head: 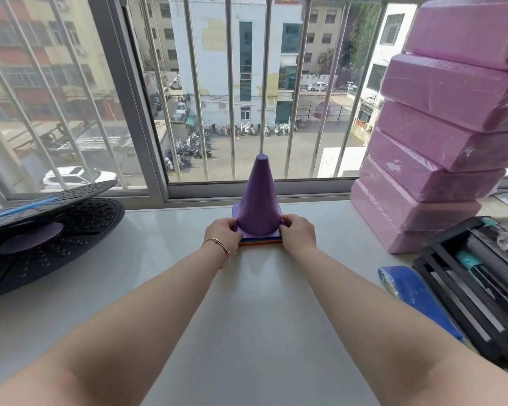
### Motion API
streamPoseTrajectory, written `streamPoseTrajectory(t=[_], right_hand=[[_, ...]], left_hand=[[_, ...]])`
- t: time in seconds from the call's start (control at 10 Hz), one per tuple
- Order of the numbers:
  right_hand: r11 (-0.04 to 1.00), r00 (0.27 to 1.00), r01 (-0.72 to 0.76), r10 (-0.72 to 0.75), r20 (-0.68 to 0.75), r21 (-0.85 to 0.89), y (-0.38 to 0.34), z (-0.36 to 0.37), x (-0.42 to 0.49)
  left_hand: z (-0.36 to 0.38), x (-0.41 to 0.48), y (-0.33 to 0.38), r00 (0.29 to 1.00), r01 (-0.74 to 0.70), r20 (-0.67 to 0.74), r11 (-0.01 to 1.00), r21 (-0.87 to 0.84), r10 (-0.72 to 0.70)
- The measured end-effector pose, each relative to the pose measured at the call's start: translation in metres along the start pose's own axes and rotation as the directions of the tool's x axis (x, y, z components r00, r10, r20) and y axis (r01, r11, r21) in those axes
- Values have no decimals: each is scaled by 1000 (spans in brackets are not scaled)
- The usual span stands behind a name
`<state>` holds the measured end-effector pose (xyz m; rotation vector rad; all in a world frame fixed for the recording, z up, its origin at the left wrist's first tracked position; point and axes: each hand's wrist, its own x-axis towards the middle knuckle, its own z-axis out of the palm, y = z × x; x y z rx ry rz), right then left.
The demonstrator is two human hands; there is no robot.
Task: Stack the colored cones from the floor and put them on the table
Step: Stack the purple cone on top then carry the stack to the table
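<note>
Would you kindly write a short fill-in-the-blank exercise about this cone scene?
1. The top cone of the stack of plastic cones is ____.
2. Both hands, left and right, grip the stack's ____.
3. The stack rests on the pale ____.
4. The pile of wrapped foam blocks is ____.

Answers: purple; base; table; pink

the purple cone (259, 197) is looking like smooth plastic with a soft, dull shine. the table (247, 317) is looking smooth and pale, and it is shining a little where the light is hitting it. the pink blocks (440, 136) are sitting in thin, crinkly, shiny wrap. the black round boards (50, 227) are looking like dull plastic with lots of little bumps. the window bars (234, 83) are shining like smooth metal. the thin bracelet (221, 247) is gleaming like metal.
</note>
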<state>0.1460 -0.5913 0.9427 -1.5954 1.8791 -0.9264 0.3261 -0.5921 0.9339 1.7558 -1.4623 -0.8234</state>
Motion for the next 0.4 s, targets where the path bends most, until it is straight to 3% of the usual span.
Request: streamPoseTrajectory(t=[0.3,0.4], right_hand=[[951,987,162,-152,57,-263,7,-9,-11],[925,977,211,-195,80,-315,11,-14,-18]], left_hand=[[-10,-16,1,986,-163,10,946,279,167],[-11,-26,5,977,-196,16,875,444,211]])
